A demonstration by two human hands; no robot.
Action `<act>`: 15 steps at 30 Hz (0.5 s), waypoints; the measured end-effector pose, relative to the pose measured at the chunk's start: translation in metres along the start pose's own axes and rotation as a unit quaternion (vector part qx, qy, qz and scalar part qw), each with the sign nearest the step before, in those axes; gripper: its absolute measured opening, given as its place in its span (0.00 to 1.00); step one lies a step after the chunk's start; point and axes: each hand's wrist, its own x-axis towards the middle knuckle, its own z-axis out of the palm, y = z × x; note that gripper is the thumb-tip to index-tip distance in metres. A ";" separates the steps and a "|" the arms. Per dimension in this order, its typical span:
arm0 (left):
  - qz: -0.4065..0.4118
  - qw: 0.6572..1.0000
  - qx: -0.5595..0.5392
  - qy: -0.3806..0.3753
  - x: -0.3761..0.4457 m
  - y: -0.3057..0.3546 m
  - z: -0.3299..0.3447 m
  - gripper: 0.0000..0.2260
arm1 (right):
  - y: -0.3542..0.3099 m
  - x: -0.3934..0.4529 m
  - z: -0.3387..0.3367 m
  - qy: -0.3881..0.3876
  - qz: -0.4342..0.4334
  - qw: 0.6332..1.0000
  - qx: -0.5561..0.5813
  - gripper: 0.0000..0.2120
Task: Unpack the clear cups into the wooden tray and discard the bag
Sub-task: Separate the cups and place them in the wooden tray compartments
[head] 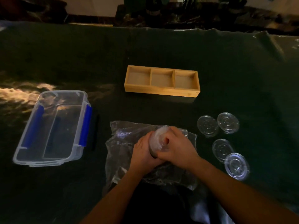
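A stack of clear cups (157,138) lies on its side over the crumpled clear plastic bag (119,143), near the table's front middle. My left hand (143,152) grips the stack from the left and my right hand (176,146) wraps it from the right. Both hands touch each other at the stack's near end. The wooden tray (161,91), with three compartments that hold nothing, stands farther back at the centre. How many cups are in the stack cannot be made out.
Several clear round lids (207,126) lie flat to the right of the bag. A clear plastic bin with blue latches (80,126) sits at the left, a dark pen (95,131) beside it. A dark green cloth (161,50) covers the table.
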 end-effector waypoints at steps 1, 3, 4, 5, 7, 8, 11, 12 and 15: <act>-0.002 1.000 0.003 0.000 0.000 -0.001 0.000 0.46 | 0.001 0.000 0.000 0.016 0.003 1.000 0.018 0.20; -0.007 1.000 0.007 0.003 0.000 -0.001 0.000 0.46 | 0.002 0.000 0.002 0.053 0.005 0.998 0.036 0.21; -0.004 1.000 0.005 0.009 0.000 -0.002 0.001 0.46 | 0.003 0.000 0.003 0.070 0.011 0.997 0.043 0.21; 0.002 1.000 0.001 0.016 0.000 -0.002 0.002 0.46 | 0.004 0.000 0.002 0.086 0.020 0.995 0.055 0.20; 0.008 1.000 0.000 0.016 -0.002 -0.003 0.001 0.46 | 0.008 -0.001 -0.001 0.105 0.035 0.991 0.074 0.20; 0.007 1.000 0.000 0.013 -0.001 -0.003 0.001 0.46 | 0.009 0.000 -0.004 0.109 0.037 0.990 0.078 0.20; 0.010 1.000 -0.008 0.014 -0.001 -0.003 -0.001 0.45 | 0.009 0.009 -0.015 0.125 0.035 0.988 0.088 0.19; 0.013 1.000 -0.014 0.014 -0.001 -0.003 -0.001 0.44 | 0.007 0.017 -0.021 0.132 0.035 0.987 0.089 0.19; 0.010 1.000 -0.022 0.007 -0.003 -0.007 0.001 0.44 | -0.002 0.058 -0.041 0.156 0.023 0.985 0.072 0.21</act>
